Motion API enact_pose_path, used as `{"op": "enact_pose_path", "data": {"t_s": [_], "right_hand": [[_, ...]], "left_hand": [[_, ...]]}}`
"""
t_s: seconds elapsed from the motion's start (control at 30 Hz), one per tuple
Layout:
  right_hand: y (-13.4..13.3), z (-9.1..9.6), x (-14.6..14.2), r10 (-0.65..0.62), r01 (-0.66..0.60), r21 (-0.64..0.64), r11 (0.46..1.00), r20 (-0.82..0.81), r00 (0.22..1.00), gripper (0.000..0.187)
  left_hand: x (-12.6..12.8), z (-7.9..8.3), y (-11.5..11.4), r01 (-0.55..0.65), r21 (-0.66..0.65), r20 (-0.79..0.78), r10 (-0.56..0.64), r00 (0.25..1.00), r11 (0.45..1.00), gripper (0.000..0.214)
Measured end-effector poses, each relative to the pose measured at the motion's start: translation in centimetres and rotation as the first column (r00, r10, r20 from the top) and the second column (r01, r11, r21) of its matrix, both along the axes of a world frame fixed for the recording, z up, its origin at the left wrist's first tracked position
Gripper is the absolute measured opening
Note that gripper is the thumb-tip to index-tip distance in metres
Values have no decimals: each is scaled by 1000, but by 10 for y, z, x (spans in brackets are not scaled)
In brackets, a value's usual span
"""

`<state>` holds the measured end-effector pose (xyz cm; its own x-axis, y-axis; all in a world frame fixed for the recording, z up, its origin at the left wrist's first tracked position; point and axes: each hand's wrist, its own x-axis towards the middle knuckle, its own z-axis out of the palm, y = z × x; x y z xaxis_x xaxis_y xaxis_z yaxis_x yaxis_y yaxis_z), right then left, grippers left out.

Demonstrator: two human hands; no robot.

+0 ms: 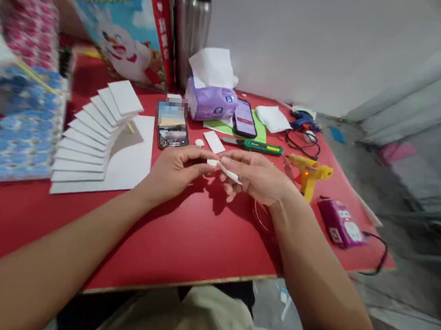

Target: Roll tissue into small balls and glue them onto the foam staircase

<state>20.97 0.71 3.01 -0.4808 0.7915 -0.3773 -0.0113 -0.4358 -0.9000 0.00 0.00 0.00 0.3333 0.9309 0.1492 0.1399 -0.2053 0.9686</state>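
Observation:
Over the middle of the red table (200, 243), both my hands meet at a small, thin white piece (233, 175), perhaps paper or card. My left hand (175, 169) pinches its left end between thumb and fingertips. Its right part lies in the fingers of my right hand (260, 177), which are closed on it. Just beyond my fingertips lie a small white rectangular piece (214, 141) and a tiny white scrap (199, 143). A green utility knife (262, 147) with its blade out rests behind my right hand. The yellow glue gun (307, 173), its light glowing orange, stands to the right.
At left, a curved white model staircase (83, 139) stands on a white board (137, 155). Behind are two phones (172, 127) (245, 117), a purple tissue pack (213, 102), a steel flask (193, 31) and a picture box (127, 35). A purple power box (340, 223) with a cable sits near the right edge.

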Motion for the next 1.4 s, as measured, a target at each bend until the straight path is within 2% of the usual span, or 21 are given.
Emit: {"op": "enact_pose_path", "data": {"t_s": [0.13, 0.4, 0.47, 0.57, 0.63, 0.67, 0.77, 0.93, 1.33, 1.4], "right_hand": [[0, 0, -3, -49, 46, 78, 996, 42, 998, 39], [-6, 3, -10, -193, 92, 358, 929, 258, 947, 23], [-10, 2, -15, -279, 115, 454, 884, 314, 907, 19], [-17, -4, -22, -436, 104, 647, 755, 377, 817, 13], [-20, -8, -24, -471, 45, 729, 683, 392, 790, 10], [-21, -10, -24, -464, 13, 746, 666, 400, 790, 9], [-21, -10, -21, -416, -40, 745, 665, 415, 809, 9], [-19, -5, -16, -303, -60, 695, 716, 387, 871, 9], [-21, -1, -14, -274, -129, 707, 695, 427, 862, 10], [-21, 0, -14, -266, -101, 692, 715, 403, 876, 11]], "left_hand": [[1, -1, -2, -27, 0, 13, 27, 1000, 1000, 22], [3, -2, -4, -49, -155, 93, 64, 994, 987, 25], [5, -1, -5, -60, -196, 114, 84, 990, 979, 25], [9, -2, -5, -117, -178, 145, 144, 979, 977, 22], [10, -4, -5, -156, -150, 166, 181, 969, 976, 21], [10, -6, -5, -168, -144, 175, 192, 966, 975, 20], [10, -9, -5, -180, -141, 191, 205, 960, 974, 20], [7, -10, -5, -143, -119, 201, 165, 966, 982, 22], [4, -10, -8, -114, -57, 103, 119, 988, 992, 18], [4, -10, -7, -113, -41, 98, 116, 988, 993, 17]]}}
